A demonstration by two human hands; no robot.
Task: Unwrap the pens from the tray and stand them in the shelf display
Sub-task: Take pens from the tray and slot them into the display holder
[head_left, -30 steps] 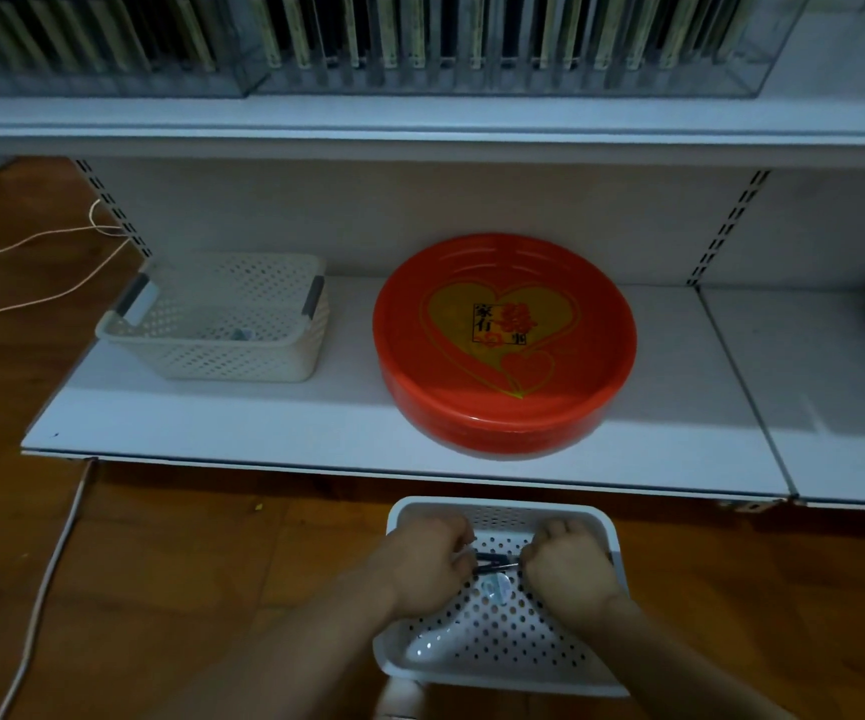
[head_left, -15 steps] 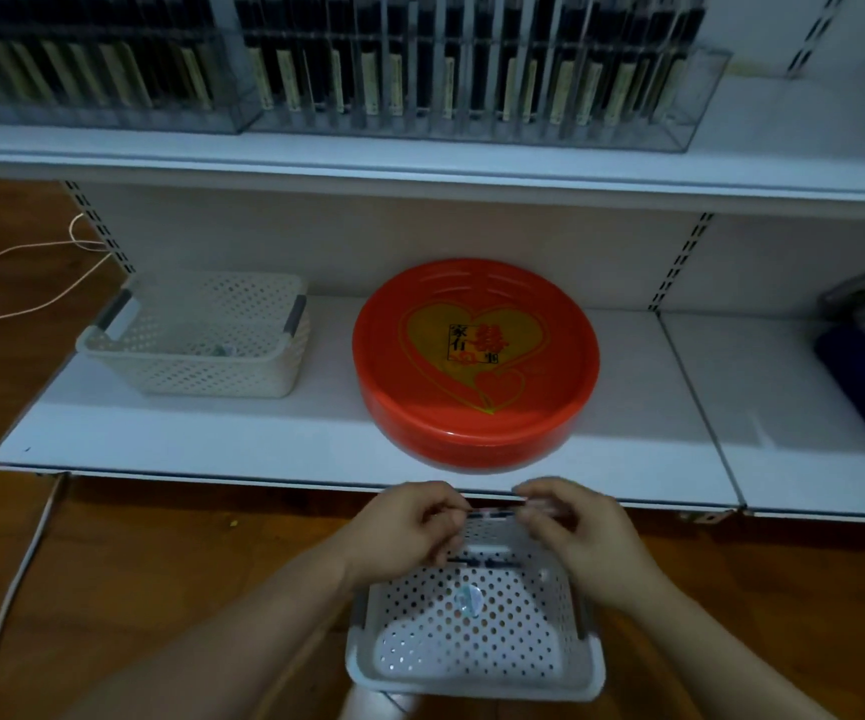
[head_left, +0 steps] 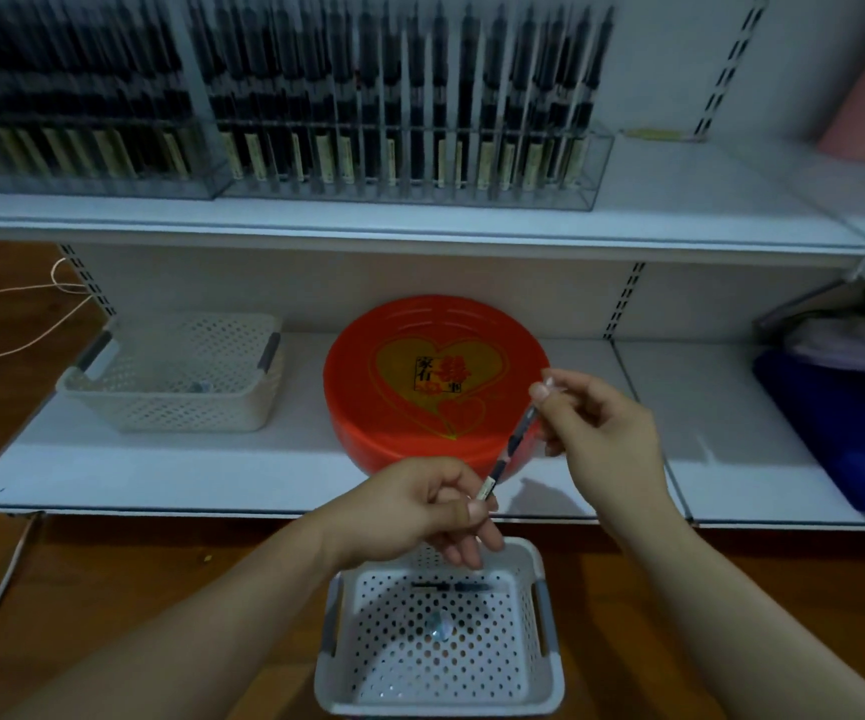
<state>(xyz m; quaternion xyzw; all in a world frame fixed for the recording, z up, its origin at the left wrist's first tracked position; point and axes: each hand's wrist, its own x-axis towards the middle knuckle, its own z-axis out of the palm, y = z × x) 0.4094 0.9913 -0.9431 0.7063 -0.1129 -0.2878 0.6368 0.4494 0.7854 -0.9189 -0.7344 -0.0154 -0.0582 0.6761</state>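
Pen (head_left: 516, 443) held slantwise between both hands, above the white basket (head_left: 534, 688).

Pinched at the lower, labelled end by left hand (head_left: 420, 511) and at the upper end by right hand (head_left: 604, 433), fingers curled on it. Probably light, stiff, slick in its wrapper; best gripped mid-barrel when standing it in the shelf display (head_left: 409, 163). Another pen (head_left: 448, 587) lying in the basket.

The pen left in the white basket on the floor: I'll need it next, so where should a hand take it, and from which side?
Probably at mid-barrel, from straight above. The pen lies flat, crosswise near the far wall of the basket, whose walls block any sideways approach. A thumb-and-finger pinch across the thin barrel looks best.
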